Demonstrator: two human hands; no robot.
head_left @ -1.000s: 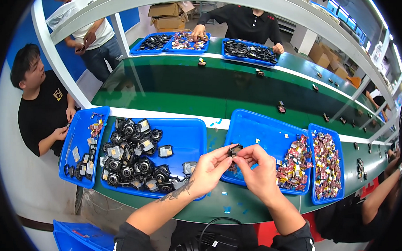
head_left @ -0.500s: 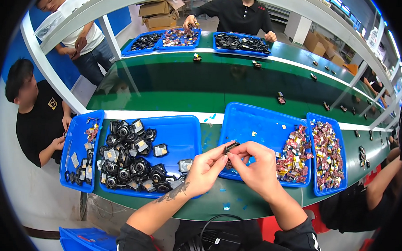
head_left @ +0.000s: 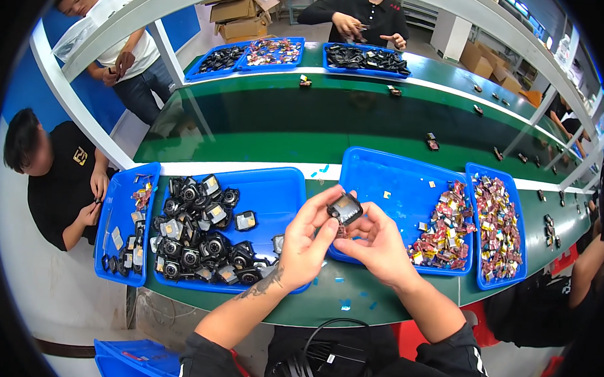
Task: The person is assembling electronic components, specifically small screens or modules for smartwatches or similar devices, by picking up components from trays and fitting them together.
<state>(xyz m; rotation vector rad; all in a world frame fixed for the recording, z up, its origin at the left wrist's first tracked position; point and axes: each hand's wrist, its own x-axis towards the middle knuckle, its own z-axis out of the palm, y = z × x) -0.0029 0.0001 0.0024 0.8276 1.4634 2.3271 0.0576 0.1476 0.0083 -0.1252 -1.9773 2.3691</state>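
Over the table's near edge, my left hand point(head_left: 305, 247) grips a black watch case point(head_left: 345, 208) between thumb and fingers. The case is tilted up, and its grey face with a tan square shows. At its lower edge sits a small reddish part point(head_left: 342, 232), and the curled fingers of my right hand point(head_left: 378, 250) close on it. Whether that part is joined to the case I cannot tell. To the left, a blue tray point(head_left: 269, 187) holds a heap of similar black cases point(head_left: 204, 235). To the right, another blue tray point(head_left: 376, 166) holds reddish and yellow parts point(head_left: 444, 227).
A narrow blue tray point(head_left: 108, 215) stands far left, another point(head_left: 520, 252) far right with reddish parts. Small units lie on the green conveyor point(head_left: 251, 127) behind a white rail. A frame post point(head_left: 85, 108) rises at left. Co-workers sit or stand left, opposite and right.
The watch case has been turned so that its grey face shows. My right hand has lowered slightly. The units on the conveyor sit a little further right, and the co-worker opposite has lifted both hands.
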